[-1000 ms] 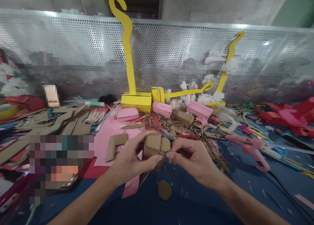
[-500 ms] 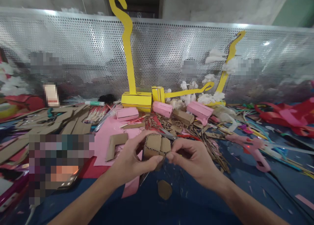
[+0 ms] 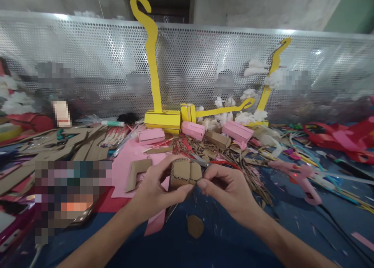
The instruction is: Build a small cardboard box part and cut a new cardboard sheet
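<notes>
A small many-sided cardboard box (image 3: 181,171) is held up over the blue table, its flat end facing up. My left hand (image 3: 163,184) wraps round its left side, with the thumb along the lower front edge. My right hand (image 3: 223,186) has its thumb and forefinger pinched together at the box's right corner; whether a small piece is between them is too small to tell. Below the box a loose cardboard polygon (image 3: 195,226) lies on the table. Behind my hands are scissors (image 3: 201,160) with red handles, partly hidden.
Pink boxes (image 3: 238,132) and yellow hook-necked shapes (image 3: 162,120) stand behind, before a perforated metal panel (image 3: 187,65). A pink glue gun (image 3: 304,178) lies at the right. Cardboard strips (image 3: 87,145), pink sheet (image 3: 121,182) and a phone (image 3: 82,217) are at the left.
The box has shifted slightly left and tilted a little in my left hand. My right fingertips stay at its right corner, with hardly any movement.
</notes>
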Tool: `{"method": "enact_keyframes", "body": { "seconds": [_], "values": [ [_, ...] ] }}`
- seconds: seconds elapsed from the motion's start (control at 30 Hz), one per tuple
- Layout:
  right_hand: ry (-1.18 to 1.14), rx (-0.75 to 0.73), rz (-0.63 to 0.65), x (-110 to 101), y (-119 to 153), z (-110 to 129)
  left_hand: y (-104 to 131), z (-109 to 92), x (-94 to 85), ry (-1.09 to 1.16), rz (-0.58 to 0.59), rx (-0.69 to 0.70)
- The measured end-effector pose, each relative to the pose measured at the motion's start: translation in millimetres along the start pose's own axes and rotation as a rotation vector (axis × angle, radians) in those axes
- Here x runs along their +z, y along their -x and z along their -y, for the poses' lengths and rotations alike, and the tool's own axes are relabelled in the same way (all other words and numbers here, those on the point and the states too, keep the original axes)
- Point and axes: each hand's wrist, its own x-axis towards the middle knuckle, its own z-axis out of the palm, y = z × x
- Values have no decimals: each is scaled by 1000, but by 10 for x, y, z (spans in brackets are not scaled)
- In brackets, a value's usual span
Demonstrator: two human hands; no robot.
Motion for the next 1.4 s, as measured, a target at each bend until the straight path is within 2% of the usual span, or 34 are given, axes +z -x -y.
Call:
{"method": "enact_keyframes", "body": {
  "seconds": [0.27, 0.7, 1.07, 1.4],
  "values": [
    [-1, 2, 13, -25, 1, 15, -6, -16, -9, -97, -5, 51],
    [10, 4, 3, -18, 1, 13, -15, -36, -28, -127, -10, 90],
    [35, -6, 2, -20, -5, -3, 9, -28, -29, -110, 3, 30],
    [25, 2, -4, -21, -1, -6, -13, -51, -41, -122, 7, 57]
  ]
}}
